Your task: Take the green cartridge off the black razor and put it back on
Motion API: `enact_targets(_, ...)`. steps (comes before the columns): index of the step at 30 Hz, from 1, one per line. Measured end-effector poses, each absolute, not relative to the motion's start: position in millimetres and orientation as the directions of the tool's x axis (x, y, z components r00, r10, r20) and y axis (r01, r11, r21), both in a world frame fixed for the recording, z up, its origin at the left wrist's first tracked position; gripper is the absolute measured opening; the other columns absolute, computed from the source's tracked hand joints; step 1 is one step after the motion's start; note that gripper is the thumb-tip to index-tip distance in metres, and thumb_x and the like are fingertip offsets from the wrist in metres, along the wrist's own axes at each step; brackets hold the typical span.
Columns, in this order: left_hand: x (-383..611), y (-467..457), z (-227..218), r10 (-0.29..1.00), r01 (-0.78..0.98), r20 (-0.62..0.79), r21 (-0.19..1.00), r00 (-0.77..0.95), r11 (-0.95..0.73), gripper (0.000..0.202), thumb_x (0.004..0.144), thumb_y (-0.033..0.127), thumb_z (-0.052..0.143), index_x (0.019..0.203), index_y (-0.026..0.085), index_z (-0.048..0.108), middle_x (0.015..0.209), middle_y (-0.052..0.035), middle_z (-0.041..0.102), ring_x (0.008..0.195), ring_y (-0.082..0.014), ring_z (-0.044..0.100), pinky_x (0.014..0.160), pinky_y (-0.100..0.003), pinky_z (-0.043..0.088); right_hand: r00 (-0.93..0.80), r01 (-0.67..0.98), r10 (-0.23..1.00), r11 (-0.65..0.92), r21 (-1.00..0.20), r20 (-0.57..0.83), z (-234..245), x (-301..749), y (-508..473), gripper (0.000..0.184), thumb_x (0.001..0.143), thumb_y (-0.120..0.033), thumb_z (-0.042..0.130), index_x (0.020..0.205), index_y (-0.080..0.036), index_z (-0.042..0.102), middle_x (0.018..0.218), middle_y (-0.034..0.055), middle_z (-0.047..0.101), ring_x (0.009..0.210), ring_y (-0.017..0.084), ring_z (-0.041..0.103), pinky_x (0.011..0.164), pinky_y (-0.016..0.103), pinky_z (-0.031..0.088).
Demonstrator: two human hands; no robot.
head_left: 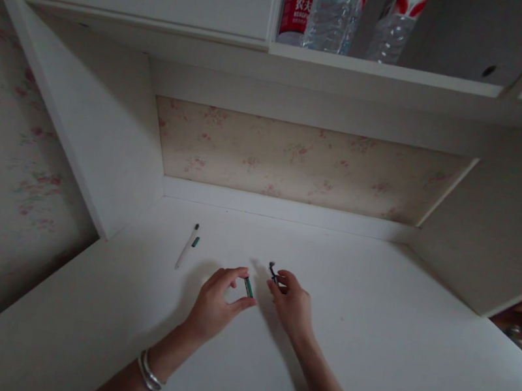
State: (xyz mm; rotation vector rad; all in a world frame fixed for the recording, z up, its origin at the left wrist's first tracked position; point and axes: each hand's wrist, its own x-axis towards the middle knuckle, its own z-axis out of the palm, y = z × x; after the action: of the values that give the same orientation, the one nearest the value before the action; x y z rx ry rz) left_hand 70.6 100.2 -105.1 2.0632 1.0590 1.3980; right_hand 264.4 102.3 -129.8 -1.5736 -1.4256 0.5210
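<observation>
Between the thumb and fingertips of my left hand [218, 300] is a small green cylinder [249, 287] that looks like a battery, gripped by its two ends. My right hand [292, 301] pinches a slim dark tool [272, 268] with a curved neck and a blunt dark tip; the fingers cover its lower part. Both hands are just above the white desk [362, 370], close together but apart. Left of them lies a thin pale stick [187, 246] with a dark end, perhaps a toothbrush. Beside it is a second small green piece [196, 242].
Above the desk a white shelf [384, 73] holds several clear plastic bottles [333, 18], some with red labels. White side panels [106, 111] enclose the desk left and right. Flowered wallpaper [296, 161] shows at the back.
</observation>
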Motion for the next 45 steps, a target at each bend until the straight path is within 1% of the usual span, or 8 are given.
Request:
enact_targets(2,69.0,98.6,-105.9,0.721,0.402,0.66,0.614,0.212,-0.68,0.053,0.071,0.034,0.075,0.118,0.026,0.05,0.103,-0.003,0.062,0.079,-0.0163,0.053,0.079,-0.033,0.046,0.251,0.67,0.91,0.082,-0.738,0.329,-131.1,269.0,106.2,0.019,0.082,-0.033,0.054,0.096,-0.021,0.058,0.084,0.004,0.067,0.071,0.021,0.063,0.061,0.027,0.044)
enact_targets(5,67.3,97.5,-106.4,0.686,0.453,0.698,0.553,0.205,-0.699,0.053,0.073,0.035,0.073,0.119,0.024,0.048,0.103,-0.0039,0.062,0.079,-0.0169,0.054,0.079,-0.033,0.047,0.234,0.763,0.893,0.075,-0.641,0.383,-132.5,271.7,110.3,0.014,0.083,-0.026,0.048,0.092,-0.02,0.057,0.08,0.0045,0.065,0.07,0.02,0.061,0.062,0.027,0.042)
enact_targets(11,67.5,96.6,-106.0,0.714,0.494,0.675,0.564,0.186,-0.662,0.049,0.073,0.034,0.073,0.114,0.024,0.049,0.103,-0.0039,0.061,0.077,-0.0172,0.055,0.077,-0.034,0.048,0.217,0.775,0.89,0.093,-0.625,0.401,-141.8,269.9,115.2,0.029,0.074,-0.011,0.043,0.098,-0.017,0.059,0.103,0.0082,0.06,0.083,0.02,0.06,0.074,0.026,0.042)
enact_targets(15,67.3,96.3,-104.7,0.721,0.514,0.659,0.552,0.214,-0.656,0.049,0.073,0.033,0.074,0.114,0.024,0.05,0.103,-0.0038,0.061,0.078,-0.0178,0.055,0.078,-0.035,0.048,0.185,0.79,0.887,0.121,-0.601,0.422,-146.4,269.0,116.4,0.028,0.08,-0.012,0.042,0.101,-0.016,0.06,0.105,0.0085,0.06,0.09,0.021,0.059,0.081,0.027,0.041)
enact_targets(21,66.7,95.8,-103.1,0.699,0.518,0.672,0.519,0.245,-0.68,0.048,0.072,0.034,0.074,0.112,0.024,0.051,0.101,-0.0038,0.062,0.079,-0.0187,0.056,0.078,-0.035,0.048,0.167,0.832,0.903,0.086,-0.548,0.396,-145.0,268.1,119.2,0.029,0.084,-0.012,0.041,0.102,-0.015,0.063,0.104,0.0078,0.061,0.093,0.02,0.058,0.083,0.025,0.041)
enact_targets(26,66.8,96.1,-103.5,0.69,0.53,0.68,0.501,0.248,-0.684,0.048,0.072,0.034,0.074,0.113,0.024,0.05,0.101,-0.0046,0.062,0.08,-0.0187,0.057,0.08,-0.036,0.048,0.158,0.844,0.912,0.075,-0.532,0.379,-145.1,267.7,120.6,0.026,0.084,-0.015,0.045,0.1,-0.016,0.066,0.103,0.0081,0.061,0.092,0.021,0.058,0.083,0.025,0.041)
enact_targets(32,67.0,96.7,-103.9,0.692,0.549,0.674,0.488,0.257,-0.679,0.047,0.072,0.034,0.074,0.112,0.023,0.051,0.101,-0.0049,0.062,0.079,-0.019,0.057,0.079,-0.036,0.048,0.134,0.846,0.925,0.08,-0.527,0.356,-142.1,265.1,117.1,0.026,0.083,-0.018,0.049,0.103,-0.017,0.066,0.111,0.0078,0.058,0.085,0.018,0.061,0.078,0.023,0.043)
enact_targets(45,67.0,96.9,-104.4,0.697,0.545,0.674,0.499,0.245,-0.674,0.05,0.072,0.037,0.073,0.114,0.023,0.049,0.102,-0.0052,0.062,0.079,-0.0188,0.057,0.079,-0.037,0.049,0.115,0.78,0.92,0.151,-0.608,0.375,-144.5,267.9,116.4,0.028,0.081,-0.018,0.051,0.105,-0.018,0.065,0.11,0.0078,0.059,0.089,0.02,0.06,0.082,0.027,0.044)
